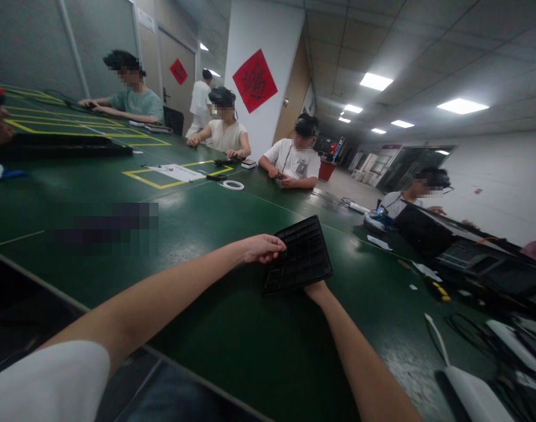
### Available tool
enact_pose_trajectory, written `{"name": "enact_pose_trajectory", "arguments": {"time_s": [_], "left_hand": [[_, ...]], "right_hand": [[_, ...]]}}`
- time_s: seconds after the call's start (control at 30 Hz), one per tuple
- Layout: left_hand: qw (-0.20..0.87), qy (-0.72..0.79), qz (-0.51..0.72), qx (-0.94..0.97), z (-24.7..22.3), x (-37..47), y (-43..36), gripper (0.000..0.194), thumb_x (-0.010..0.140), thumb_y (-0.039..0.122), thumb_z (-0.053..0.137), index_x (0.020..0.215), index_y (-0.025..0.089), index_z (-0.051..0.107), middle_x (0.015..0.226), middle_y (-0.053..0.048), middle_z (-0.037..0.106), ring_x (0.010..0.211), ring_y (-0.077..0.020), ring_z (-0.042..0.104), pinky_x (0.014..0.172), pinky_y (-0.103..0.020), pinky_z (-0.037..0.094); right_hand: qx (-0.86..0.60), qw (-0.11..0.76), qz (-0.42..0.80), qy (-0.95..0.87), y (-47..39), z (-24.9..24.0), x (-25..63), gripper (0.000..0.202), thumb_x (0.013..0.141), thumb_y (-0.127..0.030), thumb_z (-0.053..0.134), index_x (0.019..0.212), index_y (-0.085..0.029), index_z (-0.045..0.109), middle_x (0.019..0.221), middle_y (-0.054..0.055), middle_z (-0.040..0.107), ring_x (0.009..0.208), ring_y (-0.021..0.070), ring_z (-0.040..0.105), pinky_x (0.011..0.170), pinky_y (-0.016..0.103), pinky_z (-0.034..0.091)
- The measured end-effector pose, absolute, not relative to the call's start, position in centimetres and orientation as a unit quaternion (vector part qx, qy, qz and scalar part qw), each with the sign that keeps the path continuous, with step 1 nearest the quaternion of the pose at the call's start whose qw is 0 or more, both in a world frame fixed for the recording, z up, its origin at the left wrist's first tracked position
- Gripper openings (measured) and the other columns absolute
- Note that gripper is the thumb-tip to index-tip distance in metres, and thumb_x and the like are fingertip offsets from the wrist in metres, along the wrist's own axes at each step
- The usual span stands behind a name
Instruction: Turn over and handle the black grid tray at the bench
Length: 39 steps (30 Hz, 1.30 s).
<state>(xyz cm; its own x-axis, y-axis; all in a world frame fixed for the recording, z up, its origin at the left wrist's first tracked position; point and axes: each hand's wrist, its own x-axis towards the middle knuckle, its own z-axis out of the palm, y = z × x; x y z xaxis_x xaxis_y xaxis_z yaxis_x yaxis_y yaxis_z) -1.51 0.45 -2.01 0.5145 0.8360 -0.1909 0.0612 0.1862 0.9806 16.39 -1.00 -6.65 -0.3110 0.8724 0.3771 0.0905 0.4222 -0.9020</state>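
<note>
Black compartmented tray (299,253) lies tilted on the green table (233,328), left hand (263,247) curled on its near-left edge, right hand (317,289) mostly hidden beneath, closure indeterminate; judged mid-lift or repositioning, next move requiring level two-handed support.

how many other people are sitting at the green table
4. One in a green shirt at the far left, one in white near the pillar, one in white further right, one at the right end. Another person stands behind; others may be hidden.
</note>
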Motion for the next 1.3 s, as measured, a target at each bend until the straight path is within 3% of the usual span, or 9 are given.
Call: {"name": "enact_pose_trajectory", "arguments": {"time_s": [0.2, 0.37, 0.53, 0.67, 0.77, 0.9, 1.1, 1.23, 1.3], "left_hand": [[0.521, 0.417, 0.316, 0.675, -1.9, -1.9, 0.7, 0.016, 0.069, 0.027, 0.061, 0.077, 0.015, 0.054, 0.056, 0.004, 0.052, 0.041, -0.0049, 0.041, 0.037, -0.016, 0.025], [0.408, 0.417, 0.301, 0.755, -1.5, -1.8, 0.7, 0.010, 0.068, 0.024, 0.060, 0.070, 0.014, 0.057, 0.056, 0.004, 0.050, 0.047, -0.0069, 0.042, 0.045, -0.020, 0.031], [0.261, 0.473, 0.283, 0.793, -1.4, -1.4, 0.2, 0.028, 0.076, 0.039, 0.052, 0.061, 0.016, 0.057, 0.052, 0.001, 0.048, 0.050, -0.0108, 0.044, 0.049, -0.023, 0.030], [0.214, 0.477, 0.285, 0.803, -1.2, -1.2, -0.2, 0.023, 0.077, 0.036, 0.052, 0.068, 0.016, 0.059, 0.061, -0.001, 0.054, 0.056, -0.0123, 0.047, 0.052, -0.023, 0.032], [0.222, 0.465, 0.305, 0.801, -0.9, -1.1, -0.4, 0.012, 0.074, 0.025, 0.054, 0.067, 0.017, 0.059, 0.061, 0.000, 0.053, 0.057, -0.0121, 0.046, 0.055, -0.023, 0.033], [0.397, 0.491, 0.380, 0.676, -0.5, -0.9, -0.3, 0.007, 0.068, 0.013, 0.053, 0.061, 0.015, 0.054, 0.059, 0.000, 0.051, 0.055, -0.0106, 0.046, 0.054, -0.022, 0.036], [0.519, 0.497, 0.397, 0.571, -0.4, -1.2, 0.4, 0.012, 0.075, 0.016, 0.041, 0.064, 0.015, 0.045, 0.061, -0.001, 0.051, 0.051, -0.0088, 0.048, 0.051, -0.022, 0.040], [0.521, 0.487, 0.390, 0.583, -0.8, -1.1, 0.3, 0.008, 0.068, 0.021, 0.055, 0.071, 0.013, 0.053, 0.060, 0.002, 0.049, 0.050, -0.0074, 0.043, 0.050, -0.021, 0.035], [0.487, 0.471, 0.370, 0.636, -1.1, -1.0, 0.1, 0.023, 0.063, 0.026, 0.064, 0.081, 0.013, 0.058, 0.064, 0.003, 0.050, 0.055, -0.0088, 0.045, 0.053, -0.022, 0.035]], "right_hand": [[-0.353, 0.454, 0.400, -0.714, -1.8, -6.1, 17.3, 0.049, 0.065, -0.057, 0.056, 0.099, -0.023, 0.061, 0.111, 0.006, 0.061, 0.104, 0.0222, 0.056, 0.102, 0.042, 0.038], [-0.374, 0.442, 0.383, -0.720, -2.3, -5.3, 17.2, 0.057, 0.065, -0.061, 0.051, 0.104, -0.021, 0.059, 0.112, 0.008, 0.060, 0.105, 0.0241, 0.055, 0.100, 0.042, 0.040], [-0.391, 0.457, 0.329, -0.728, -2.0, -5.9, 17.3, 0.057, 0.066, -0.060, 0.051, 0.106, -0.020, 0.058, 0.118, 0.009, 0.056, 0.113, 0.0253, 0.049, 0.105, 0.046, 0.032], [-0.387, 0.457, 0.337, -0.726, -1.6, -6.6, 17.6, 0.055, 0.066, -0.059, 0.050, 0.105, -0.021, 0.058, 0.113, 0.009, 0.058, 0.111, 0.0255, 0.050, 0.105, 0.048, 0.032], [-0.388, 0.470, 0.350, -0.712, -1.5, -6.9, 17.6, 0.059, 0.067, -0.060, 0.049, 0.108, -0.019, 0.056, 0.116, 0.011, 0.056, 0.109, 0.0250, 0.051, 0.103, 0.047, 0.034], [-0.400, 0.489, 0.349, -0.692, -1.4, -7.2, 17.4, 0.064, 0.064, -0.062, 0.053, 0.110, -0.018, 0.054, 0.118, 0.012, 0.056, 0.109, 0.0242, 0.052, 0.102, 0.046, 0.036], [-0.387, 0.475, 0.333, -0.717, -0.5, -8.2, 18.1, 0.060, 0.063, -0.062, 0.055, 0.107, -0.021, 0.058, 0.116, 0.008, 0.058, 0.109, 0.0221, 0.052, 0.106, 0.044, 0.030], [-0.397, 0.486, 0.346, -0.698, -1.0, -7.3, 17.9, 0.056, 0.064, -0.058, 0.056, 0.107, -0.022, 0.057, 0.119, 0.007, 0.056, 0.112, 0.0230, 0.050, 0.106, 0.046, 0.030], [-0.375, 0.479, 0.372, -0.701, -1.6, -6.5, 17.5, 0.052, 0.067, -0.055, 0.054, 0.108, -0.022, 0.056, 0.118, 0.006, 0.057, 0.112, 0.0223, 0.051, 0.104, 0.044, 0.034]]}}
